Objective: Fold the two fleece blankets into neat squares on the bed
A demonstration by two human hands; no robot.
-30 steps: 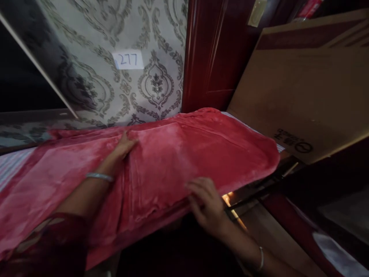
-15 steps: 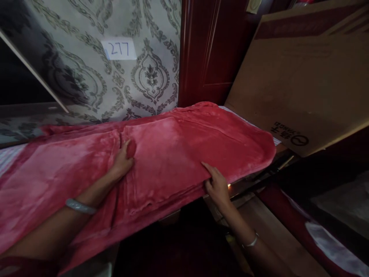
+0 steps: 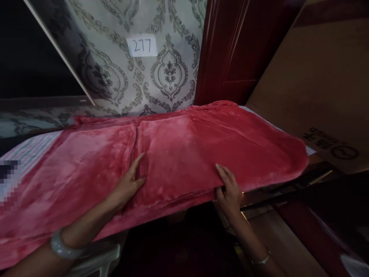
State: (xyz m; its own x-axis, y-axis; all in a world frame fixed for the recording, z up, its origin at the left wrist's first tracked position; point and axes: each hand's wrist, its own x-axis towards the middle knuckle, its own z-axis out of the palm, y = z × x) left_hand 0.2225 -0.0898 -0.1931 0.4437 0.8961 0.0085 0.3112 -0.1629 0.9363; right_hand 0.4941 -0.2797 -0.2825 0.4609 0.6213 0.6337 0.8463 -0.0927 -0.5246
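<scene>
Head view, looking forward and down. A plush red fleece blanket [image 3: 184, 154], folded into layers, lies spread lengthwise across a surface covered by a pale striped sheet [image 3: 31, 152], which shows to the left of the left hand. The left hand [image 3: 129, 184] rests palm down on the blanket's top, fingers [image 3: 137, 163] stretched out flat and slightly spread; its grip is open and holds nothing, the fingertips lying beside a raised fold line that runs away from the viewer. A pale jade-coloured bangle [image 3: 62, 246] circles that wrist. To the right of it, well apart, the right hand [image 3: 230, 190] sits at the blanket's near edge: fingers lie on top of the cloth and the thumb is tucked beneath, so this grip is closed in a pinch on the edge layers. A thin silver bracelet [image 3: 261, 261] shows at that wrist. Beyond both hands stands grey damask-patterned wallpaper [image 3: 121, 77], bearing a small white paper label marked 277 [image 3: 142, 45]. Beyond the right hand is a dark red wooden door [image 3: 230, 50]; further right leans a large brown cardboard sheet with black printing [image 3: 317, 84]. Below the left forearm, a white plastic edge [image 3: 98, 257] is partly visible; what it belongs to cannot be told.
</scene>
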